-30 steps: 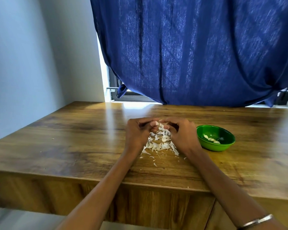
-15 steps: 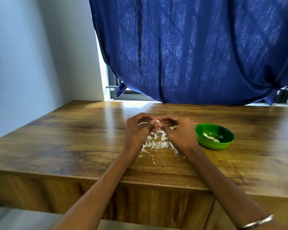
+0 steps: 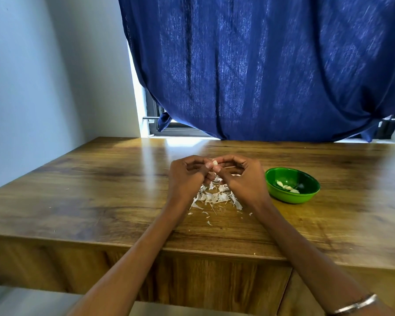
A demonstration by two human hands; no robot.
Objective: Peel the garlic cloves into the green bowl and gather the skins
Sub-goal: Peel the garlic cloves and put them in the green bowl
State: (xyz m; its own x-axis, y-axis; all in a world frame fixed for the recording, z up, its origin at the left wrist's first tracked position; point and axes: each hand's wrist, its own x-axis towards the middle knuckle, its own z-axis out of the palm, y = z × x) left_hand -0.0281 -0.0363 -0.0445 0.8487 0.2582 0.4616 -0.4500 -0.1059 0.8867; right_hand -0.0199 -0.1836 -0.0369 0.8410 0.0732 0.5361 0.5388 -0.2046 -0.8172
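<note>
Both hands have come up off the skin pile since a second ago. The left hand and right hand now pinch one garlic clove between their fingertips above the wooden table. Looks like mid-peel, so it should go next into the green bowl on the right, which already has a few peeled cloves.

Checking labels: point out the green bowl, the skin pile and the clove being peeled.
green bowl (image 3: pixel 283 197): head view, front outer wall.
skin pile (image 3: pixel 214 197): head view, middle of the heap.
garlic clove (image 3: pixel 215 163): head view, the white tip between both hands' fingertips.
</note>
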